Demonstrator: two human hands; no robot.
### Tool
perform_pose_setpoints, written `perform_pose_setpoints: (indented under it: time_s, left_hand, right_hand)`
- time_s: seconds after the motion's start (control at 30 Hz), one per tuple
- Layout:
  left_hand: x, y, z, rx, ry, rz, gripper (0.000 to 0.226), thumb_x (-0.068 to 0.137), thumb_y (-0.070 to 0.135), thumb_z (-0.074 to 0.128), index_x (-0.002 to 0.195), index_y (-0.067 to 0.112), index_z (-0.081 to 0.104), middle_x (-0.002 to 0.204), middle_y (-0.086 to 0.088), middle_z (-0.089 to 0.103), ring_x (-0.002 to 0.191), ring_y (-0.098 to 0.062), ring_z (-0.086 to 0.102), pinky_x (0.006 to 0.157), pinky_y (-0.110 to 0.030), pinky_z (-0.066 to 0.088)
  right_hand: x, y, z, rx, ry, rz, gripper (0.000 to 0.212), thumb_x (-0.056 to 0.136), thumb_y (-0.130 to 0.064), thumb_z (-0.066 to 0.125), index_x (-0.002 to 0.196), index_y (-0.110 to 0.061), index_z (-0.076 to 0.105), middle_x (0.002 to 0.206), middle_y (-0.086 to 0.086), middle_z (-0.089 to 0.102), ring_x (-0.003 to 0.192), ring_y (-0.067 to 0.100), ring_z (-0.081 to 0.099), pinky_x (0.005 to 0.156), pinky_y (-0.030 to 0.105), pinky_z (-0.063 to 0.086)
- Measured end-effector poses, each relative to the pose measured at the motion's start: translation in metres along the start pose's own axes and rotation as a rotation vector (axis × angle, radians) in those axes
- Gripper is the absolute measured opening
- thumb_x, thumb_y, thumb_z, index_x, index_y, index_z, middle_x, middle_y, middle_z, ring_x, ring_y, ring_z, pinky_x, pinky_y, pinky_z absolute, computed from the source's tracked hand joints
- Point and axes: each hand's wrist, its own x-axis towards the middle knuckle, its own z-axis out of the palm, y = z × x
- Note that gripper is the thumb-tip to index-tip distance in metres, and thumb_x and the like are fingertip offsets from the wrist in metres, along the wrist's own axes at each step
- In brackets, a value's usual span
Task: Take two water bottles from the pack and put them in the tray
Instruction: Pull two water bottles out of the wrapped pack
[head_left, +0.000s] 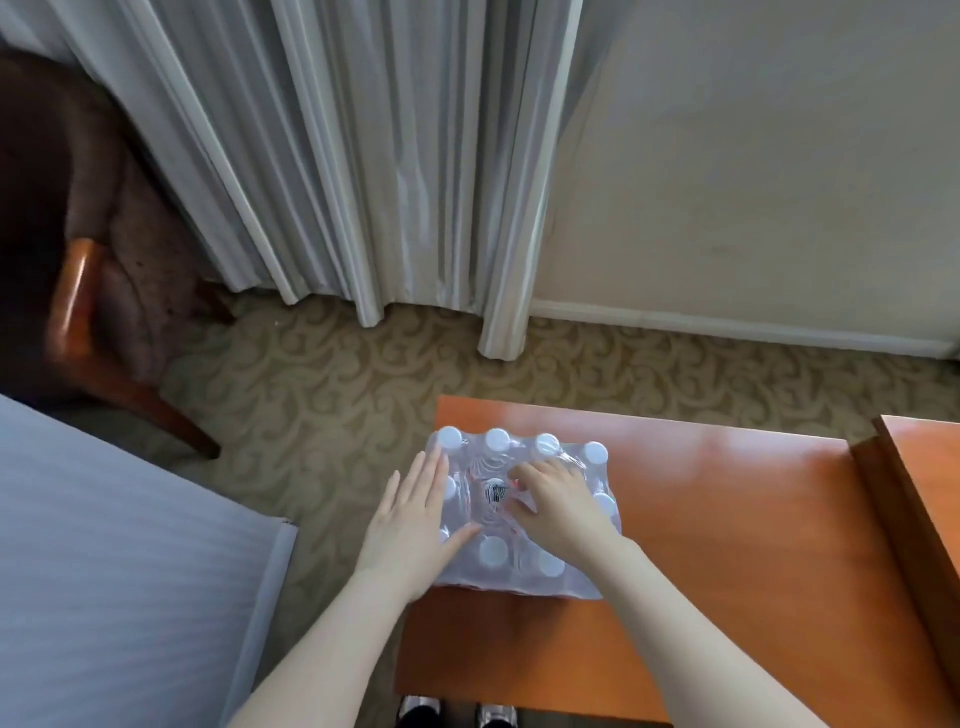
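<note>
A shrink-wrapped pack of water bottles (498, 558) with white caps stands on the left end of an orange wooden table (727, 519). My left hand (413, 514) lies flat and open against the pack's left side, fingers pointing away from me. My right hand (558, 501) rests on top of the pack near its middle, fingers curled down into the plastic wrap. Whether it grips the wrap or a bottle is not clear. No tray is in view.
A raised wooden piece (919, 499) sits at the table's right edge. A bed with a pale cover (114, 571) is at the left. A dark chair (88, 291) stands far left by grey curtains (363, 156). Patterned carpet (337, 395) lies beyond. My shoes (457, 712) show below.
</note>
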Motion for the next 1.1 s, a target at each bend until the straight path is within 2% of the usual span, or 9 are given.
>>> perform_pose_setpoints:
  time_s: [0.2, 0.3, 0.43, 0.6, 0.67, 0.77, 0.9, 1.0, 1.1]
  left_hand:
    - [-0.002, 0.000, 0.006, 0.078, 0.021, 0.007, 0.097, 0.072, 0.077, -0.002, 0.140, 0.013, -0.029, 0.154, 0.001, -0.032, 0.142, -0.014, -0.025, 0.117, -0.034, -0.011]
    - [-0.002, 0.000, 0.006, 0.051, 0.032, 0.014, 0.098, 0.072, 0.077, 0.000, 0.139, 0.014, -0.030, 0.153, 0.002, -0.033, 0.140, -0.014, -0.027, 0.116, -0.034, -0.013]
    - [-0.003, 0.001, 0.006, 0.053, 0.046, 0.015, 0.098, 0.074, 0.077, 0.003, 0.139, 0.013, -0.031, 0.153, 0.001, -0.033, 0.143, -0.017, -0.024, 0.115, -0.036, -0.015]
    - [-0.003, 0.003, 0.006, 0.101, 0.043, 0.010, 0.097, 0.075, 0.076, 0.002, 0.140, 0.011, -0.030, 0.153, -0.002, -0.033, 0.142, -0.021, -0.026, 0.113, -0.042, -0.019]
    - [-0.003, 0.003, 0.006, 0.095, 0.044, 0.012, 0.097, 0.074, 0.077, 0.001, 0.139, 0.012, -0.032, 0.151, -0.002, -0.035, 0.141, -0.021, -0.028, 0.113, -0.041, -0.019]
    - [-0.003, 0.002, 0.007, 0.097, 0.054, 0.013, 0.095, 0.075, 0.077, 0.002, 0.138, 0.014, -0.033, 0.151, -0.002, -0.035, 0.140, -0.020, -0.028, 0.114, -0.041, -0.018]
    - [-0.004, 0.003, 0.004, 0.096, 0.085, 0.027, 0.096, 0.078, 0.077, 0.009, 0.144, 0.013, -0.019, 0.156, -0.003, -0.022, 0.143, -0.022, -0.019, 0.115, -0.041, -0.020]
    - [-0.005, 0.004, 0.002, 0.104, 0.110, 0.038, 0.097, 0.079, 0.076, 0.010, 0.149, 0.009, 0.000, 0.159, -0.006, -0.003, 0.146, -0.025, 0.001, 0.113, -0.038, -0.016]
    - [-0.005, 0.005, 0.002, 0.119, 0.106, 0.026, 0.098, 0.079, 0.076, 0.009, 0.149, 0.008, 0.005, 0.160, -0.007, 0.003, 0.147, -0.023, 0.008, 0.121, -0.041, 0.002]
  right_hand:
    - [0.001, -0.004, 0.004, -0.019, 0.005, -0.039, 0.025, 0.086, -0.022, 0.056, 0.110, -0.014, 0.054, 0.100, 0.003, 0.066, 0.103, 0.026, 0.049, 0.086, 0.035, 0.031]
    - [-0.011, 0.002, -0.018, 0.107, 0.075, -0.056, 0.005, 0.084, -0.014, 0.059, 0.088, -0.012, 0.061, 0.086, 0.001, 0.065, 0.094, 0.023, 0.050, 0.082, 0.034, 0.032]
    - [-0.053, 0.033, -0.046, 0.188, 0.148, -0.093, 0.021, 0.073, 0.000, 0.070, 0.068, -0.018, 0.061, 0.070, -0.014, 0.053, 0.080, 0.013, 0.049, 0.076, 0.024, 0.033]
    - [-0.107, 0.069, -0.026, 0.084, 0.257, -0.121, 0.026, 0.064, 0.008, 0.077, 0.065, -0.015, 0.066, 0.071, -0.006, 0.067, 0.081, 0.009, 0.048, 0.076, 0.027, 0.035]
    - [-0.119, 0.076, -0.007, 0.058, 0.330, -0.126, 0.018, 0.083, -0.007, 0.064, 0.067, -0.013, 0.069, 0.081, -0.008, 0.075, 0.081, 0.008, 0.048, 0.075, 0.027, 0.037]
    - [-0.130, 0.078, 0.015, 0.062, 0.360, -0.109, 0.041, 0.094, -0.015, 0.036, 0.080, -0.009, 0.074, 0.101, -0.005, 0.074, 0.082, 0.009, 0.049, 0.072, 0.026, 0.038]
    - [-0.129, 0.062, 0.014, 0.152, 0.460, 0.049, 0.046, 0.062, 0.000, 0.036, 0.090, -0.006, 0.072, 0.101, 0.001, 0.074, 0.094, 0.012, 0.051, 0.081, 0.030, 0.036]
    - [-0.095, 0.033, -0.012, 0.222, 0.548, 0.070, 0.035, 0.074, -0.005, 0.044, 0.101, -0.012, 0.066, 0.097, -0.005, 0.067, 0.096, 0.016, 0.051, 0.086, 0.029, 0.034]
    - [-0.044, -0.002, -0.019, 0.126, 0.416, -0.023, 0.030, 0.078, -0.005, 0.065, 0.107, -0.012, 0.061, 0.098, 0.000, 0.066, 0.094, 0.023, 0.055, 0.082, 0.031, 0.041]
